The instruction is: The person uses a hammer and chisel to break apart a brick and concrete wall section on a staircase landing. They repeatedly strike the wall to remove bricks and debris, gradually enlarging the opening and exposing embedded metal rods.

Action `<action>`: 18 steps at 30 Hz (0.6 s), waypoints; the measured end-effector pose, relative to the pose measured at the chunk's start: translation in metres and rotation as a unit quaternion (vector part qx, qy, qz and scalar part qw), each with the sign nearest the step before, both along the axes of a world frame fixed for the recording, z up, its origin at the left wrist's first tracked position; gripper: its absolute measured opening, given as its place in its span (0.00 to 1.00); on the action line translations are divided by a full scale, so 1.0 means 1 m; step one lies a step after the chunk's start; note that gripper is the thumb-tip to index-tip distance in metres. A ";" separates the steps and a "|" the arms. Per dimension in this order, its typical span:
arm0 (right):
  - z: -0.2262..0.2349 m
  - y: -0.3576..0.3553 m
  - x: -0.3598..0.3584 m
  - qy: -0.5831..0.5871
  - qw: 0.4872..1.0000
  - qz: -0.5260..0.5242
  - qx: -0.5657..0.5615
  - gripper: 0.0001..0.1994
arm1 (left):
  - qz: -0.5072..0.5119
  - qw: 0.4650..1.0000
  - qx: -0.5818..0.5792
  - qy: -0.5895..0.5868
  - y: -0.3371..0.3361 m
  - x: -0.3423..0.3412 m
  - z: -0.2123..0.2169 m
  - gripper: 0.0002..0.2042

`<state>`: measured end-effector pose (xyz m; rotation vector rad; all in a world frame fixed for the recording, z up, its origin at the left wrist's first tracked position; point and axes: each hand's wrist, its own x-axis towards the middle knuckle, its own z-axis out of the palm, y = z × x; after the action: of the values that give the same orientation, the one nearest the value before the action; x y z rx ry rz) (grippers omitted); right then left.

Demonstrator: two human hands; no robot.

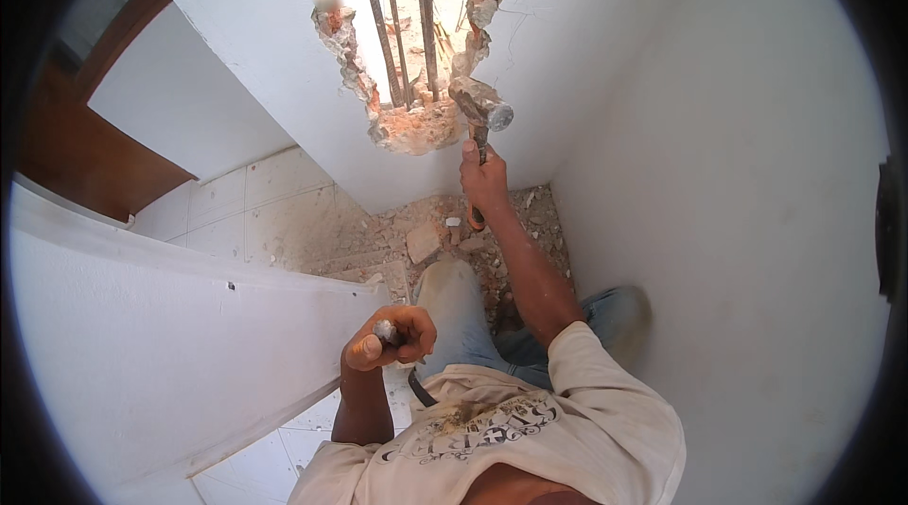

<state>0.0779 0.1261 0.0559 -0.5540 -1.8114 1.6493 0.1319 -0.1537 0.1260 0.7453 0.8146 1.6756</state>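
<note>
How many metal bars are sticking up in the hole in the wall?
4 steel bars: one at the left, one beside it, and two close together at the right. More may hide behind the broken edges.

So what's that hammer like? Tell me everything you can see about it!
The hammer has a chunky grey metal head, dusty and worn, with a round flat face catching the light. Its handle looks dark, with an orange end poking out below the fist. The right hand grips the handle, holding the hammer raised, head up, against the ragged lower right edge of the broken hole in the white wall. Nothing but that hand clearly touches it.
</note>
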 end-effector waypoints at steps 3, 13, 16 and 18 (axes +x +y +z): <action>0.001 -0.003 0.025 0.039 0.997 0.034 0.062 0.19 | -0.015 0.998 0.028 -0.052 0.005 0.006 -0.008 0.39; -0.038 0.000 -0.001 -0.005 0.968 -0.059 0.243 0.15 | -0.016 0.999 -0.011 -0.029 0.000 0.002 -0.017 0.39; -0.010 -0.006 -0.009 -0.038 0.996 -0.035 0.074 0.17 | -0.008 1.000 0.007 -0.020 -0.004 0.002 -0.017 0.40; 0.001 -0.021 0.014 -0.076 0.995 0.008 0.059 0.20 | -0.038 0.997 0.032 -0.055 -0.002 0.004 -0.018 0.40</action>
<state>0.0919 0.1050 0.0567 -0.6275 -2.0135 1.5336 0.1356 -0.1556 0.1084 0.7127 0.6511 1.6653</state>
